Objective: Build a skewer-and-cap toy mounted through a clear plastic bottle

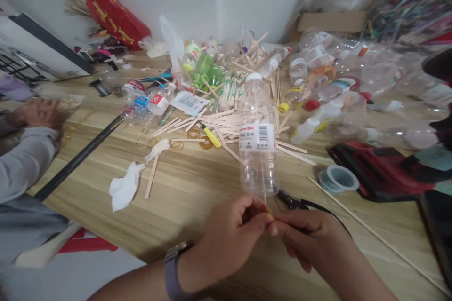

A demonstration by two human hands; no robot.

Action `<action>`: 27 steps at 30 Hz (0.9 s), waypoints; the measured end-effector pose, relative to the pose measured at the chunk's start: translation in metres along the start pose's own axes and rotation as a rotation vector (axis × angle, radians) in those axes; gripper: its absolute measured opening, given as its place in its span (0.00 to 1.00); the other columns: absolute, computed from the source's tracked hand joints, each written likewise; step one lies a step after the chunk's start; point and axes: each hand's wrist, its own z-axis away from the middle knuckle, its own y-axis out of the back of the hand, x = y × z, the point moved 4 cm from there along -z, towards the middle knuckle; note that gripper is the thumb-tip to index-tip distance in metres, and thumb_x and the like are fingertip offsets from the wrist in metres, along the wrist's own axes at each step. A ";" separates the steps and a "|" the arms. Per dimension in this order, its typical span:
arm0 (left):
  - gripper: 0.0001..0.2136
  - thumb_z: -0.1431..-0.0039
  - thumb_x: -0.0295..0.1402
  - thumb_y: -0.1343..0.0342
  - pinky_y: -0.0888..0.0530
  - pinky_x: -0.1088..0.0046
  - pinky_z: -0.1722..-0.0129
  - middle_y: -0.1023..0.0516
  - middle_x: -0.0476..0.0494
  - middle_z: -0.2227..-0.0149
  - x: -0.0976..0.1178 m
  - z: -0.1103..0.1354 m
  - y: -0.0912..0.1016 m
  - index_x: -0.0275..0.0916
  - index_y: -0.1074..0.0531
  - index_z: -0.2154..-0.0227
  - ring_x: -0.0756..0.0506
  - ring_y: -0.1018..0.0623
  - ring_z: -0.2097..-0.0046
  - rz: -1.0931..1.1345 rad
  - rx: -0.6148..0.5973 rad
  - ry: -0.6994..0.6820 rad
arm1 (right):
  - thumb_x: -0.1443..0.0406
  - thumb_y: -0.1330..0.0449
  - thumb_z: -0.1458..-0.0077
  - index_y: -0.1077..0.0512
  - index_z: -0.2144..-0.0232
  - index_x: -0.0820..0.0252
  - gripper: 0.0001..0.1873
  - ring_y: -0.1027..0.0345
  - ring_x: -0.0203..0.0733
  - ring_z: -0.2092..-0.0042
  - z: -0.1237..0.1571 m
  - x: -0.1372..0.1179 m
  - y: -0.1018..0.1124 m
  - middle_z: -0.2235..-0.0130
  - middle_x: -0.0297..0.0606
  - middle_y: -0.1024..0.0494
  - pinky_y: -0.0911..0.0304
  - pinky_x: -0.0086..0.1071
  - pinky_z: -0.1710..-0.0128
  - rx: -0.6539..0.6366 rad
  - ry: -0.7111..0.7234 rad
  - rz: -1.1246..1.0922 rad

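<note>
An empty clear plastic bottle [258, 137] with a white cap and white label lies on the wooden table [190, 188], its base toward me. A thin wooden skewer [263, 178] runs from its base to my hands. My left hand [233, 233] and my right hand [305, 235] meet just below the bottle, fingers pinched together on the skewer's near end. A purple watch band circles my left wrist. Black scissors [294, 203] lie right behind my right hand.
Wooden craft sticks [226, 124], rubber bands and a yellow tool litter the middle. Several empty bottles [339, 89] pile at back right. A red case [381, 169] and tape roll [338, 178] sit right. Another person's sleeve and hand [33, 115] are at left, near a black rod [81, 155] and crumpled tissue [124, 189].
</note>
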 end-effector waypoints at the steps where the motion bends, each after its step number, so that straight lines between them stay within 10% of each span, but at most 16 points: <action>1: 0.07 0.43 0.36 0.45 0.39 0.75 0.71 0.31 0.52 0.74 -0.002 -0.002 -0.001 0.38 0.32 0.70 0.52 0.36 0.72 0.049 -0.002 0.013 | 0.54 0.32 0.59 0.22 0.82 0.56 0.13 0.52 0.28 0.87 -0.001 0.002 -0.001 0.86 0.29 0.37 0.59 0.27 0.86 -0.027 -0.033 -0.040; 27: 0.13 0.51 0.40 0.38 0.42 0.79 0.81 0.31 0.54 0.78 -0.005 -0.008 0.006 0.34 0.28 0.70 0.57 0.36 0.81 0.357 -0.144 0.195 | 0.48 0.31 0.59 0.23 0.76 0.63 0.23 0.49 0.25 0.80 -0.003 -0.003 -0.032 0.76 0.36 0.25 0.56 0.25 0.81 -0.225 -0.094 -0.538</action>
